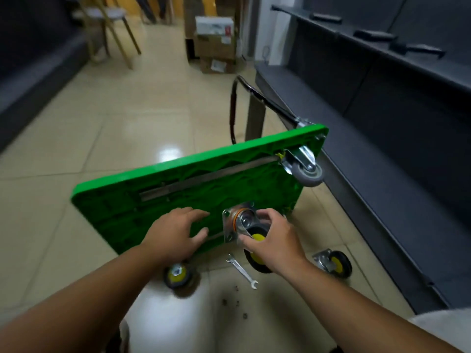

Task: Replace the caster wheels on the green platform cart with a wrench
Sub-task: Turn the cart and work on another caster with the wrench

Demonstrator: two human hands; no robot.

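Note:
The green platform cart stands tipped on its edge on the floor, its ribbed underside facing me. An old grey caster sits at its upper right corner. My left hand rests flat on the underside with spread fingers. My right hand grips a black caster with a yellow hub, its steel plate against the cart's lower right corner. A silver wrench lies on the tiles just below. Two more black and yellow casters lie on the floor, one on the left and one on the right.
Several small nuts or bolts are scattered on the tiles near my knees. The cart's folded handle leans toward a dark sofa on the right. Cardboard boxes and a wooden stool stand further back.

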